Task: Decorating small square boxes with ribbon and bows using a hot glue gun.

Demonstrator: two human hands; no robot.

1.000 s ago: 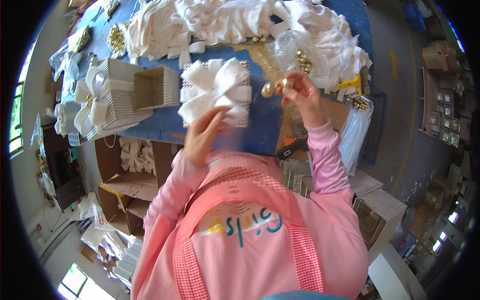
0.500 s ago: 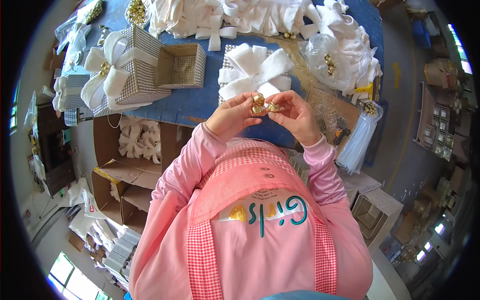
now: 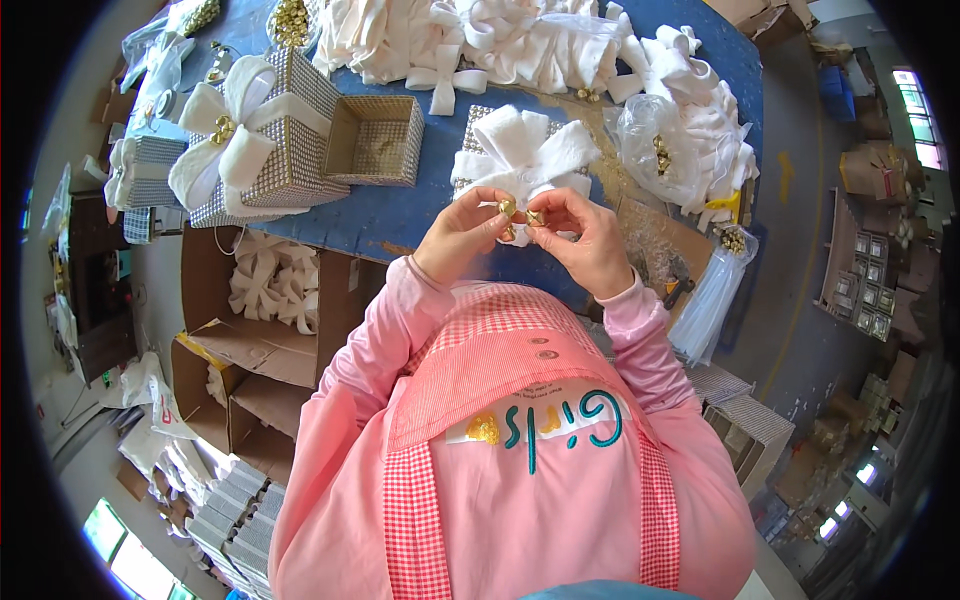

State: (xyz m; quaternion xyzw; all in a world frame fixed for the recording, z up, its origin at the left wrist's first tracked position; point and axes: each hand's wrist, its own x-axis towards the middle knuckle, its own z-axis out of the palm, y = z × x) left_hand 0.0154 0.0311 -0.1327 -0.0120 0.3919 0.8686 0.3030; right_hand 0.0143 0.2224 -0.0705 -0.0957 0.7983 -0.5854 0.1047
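Observation:
Small gold jingle bells (image 3: 507, 208) are pinched between the thumb and fingers of my left hand (image 3: 462, 232), which is closed. My right hand (image 3: 588, 240) is closed too, its fingertips gripping another gold bell (image 3: 535, 218) close beside them. Whether a string or wire joins the bells is too small to tell. Just beyond my fingers, a white fabric bow (image 3: 522, 150) lies across a silver-studded box lid (image 3: 468, 177) on the blue table (image 3: 400, 228).
Left of the lid are an open studded box (image 3: 405, 140) and a box with a white bow and bells (image 3: 240, 130). White bows (image 3: 400, 40) pile up at the back. A plastic bag of bells (image 3: 655, 150) and long clear ties (image 3: 712, 300) are to the right.
Both hands remain pinched on the bells and have turned them slightly. The whole view has shifted a little, so the table things appear lower and farther right.

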